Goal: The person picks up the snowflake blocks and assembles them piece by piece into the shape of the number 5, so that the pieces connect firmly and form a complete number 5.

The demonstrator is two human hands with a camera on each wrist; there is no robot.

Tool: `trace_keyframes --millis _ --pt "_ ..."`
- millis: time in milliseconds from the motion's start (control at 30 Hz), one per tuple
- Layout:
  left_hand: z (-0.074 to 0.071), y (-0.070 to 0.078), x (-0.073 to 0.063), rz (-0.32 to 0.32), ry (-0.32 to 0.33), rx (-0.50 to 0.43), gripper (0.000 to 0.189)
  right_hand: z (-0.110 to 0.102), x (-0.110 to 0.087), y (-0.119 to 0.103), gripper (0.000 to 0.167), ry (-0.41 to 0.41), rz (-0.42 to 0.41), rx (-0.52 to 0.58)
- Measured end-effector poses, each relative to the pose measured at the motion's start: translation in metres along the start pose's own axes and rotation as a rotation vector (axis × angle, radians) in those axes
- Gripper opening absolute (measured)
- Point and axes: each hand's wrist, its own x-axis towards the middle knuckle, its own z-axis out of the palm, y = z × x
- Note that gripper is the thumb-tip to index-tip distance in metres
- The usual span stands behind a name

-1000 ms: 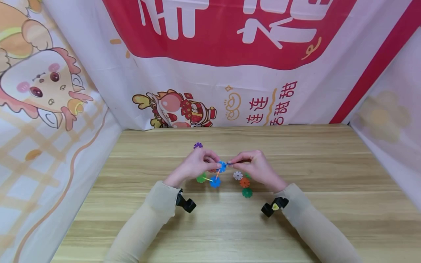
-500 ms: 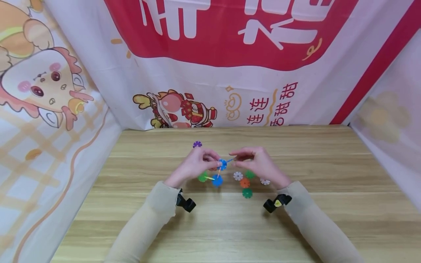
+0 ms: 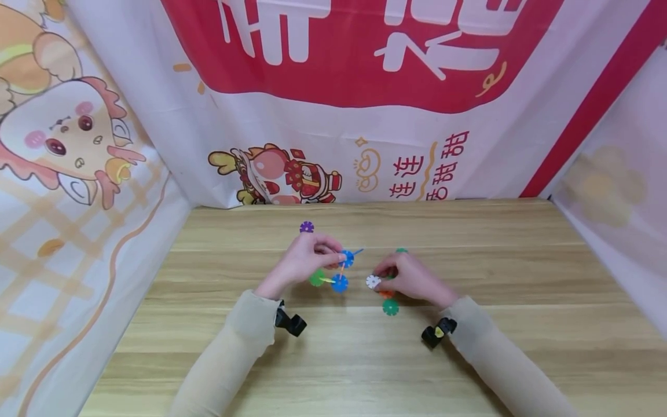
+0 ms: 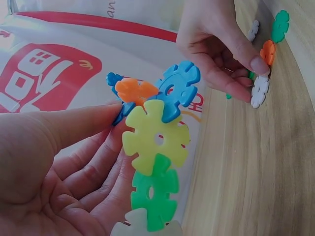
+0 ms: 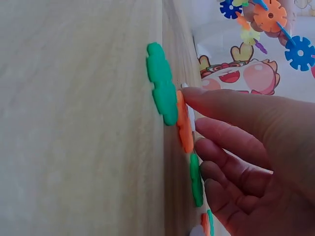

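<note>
In the head view, my left hand (image 3: 315,255) pinches a blue snowflake disc (image 3: 346,258) of a linked chain of discs, held up off the table. The left wrist view shows the chain's orange disc (image 4: 135,91), another blue disc (image 4: 179,88), a yellow disc (image 4: 156,137) and a green disc (image 4: 155,194), slotted together at angles. A whitish disc (image 4: 142,223) sits at the bottom. My right hand (image 3: 409,278) is low at the table, its thumb and forefinger pinching a white disc (image 3: 372,281). The right fingers partly hide the loose discs behind them.
Loose discs lie near the right hand: an orange disc (image 3: 387,294), a green disc (image 3: 391,307) and another green one (image 3: 401,251) behind the hand. A purple disc (image 3: 306,227) shows beyond the left hand. Printed cloth (image 3: 333,133) hangs at the table's back edge.
My right hand has let go of a thin-looking blue disc, which stays joined to the chain. It has moved down to the white disc. The left hand keeps its grip on the chain.
</note>
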Motion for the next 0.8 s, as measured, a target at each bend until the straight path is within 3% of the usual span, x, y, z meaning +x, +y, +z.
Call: trace_keyframes --millis 267,467,633,800 --pt "0.003 -0.001 0.001 -0.012 0.017 -0.002 0.013 0.002 0.003 0.001 0.021 -0.011 0.017 0.042" --pt "0.004 -0.001 0.002 -0.022 0.035 0.011 0.012 0.001 0.004 0.001 0.015 0.001 0.013 0.142" --pt "0.005 -0.003 0.003 -0.013 0.034 0.028 0.012 -0.006 0.003 -0.001 0.011 0.056 0.004 0.244" --pt "0.005 -0.003 0.004 -0.003 0.036 0.019 0.012 -0.017 0.002 -0.010 0.018 0.147 0.042 0.330"
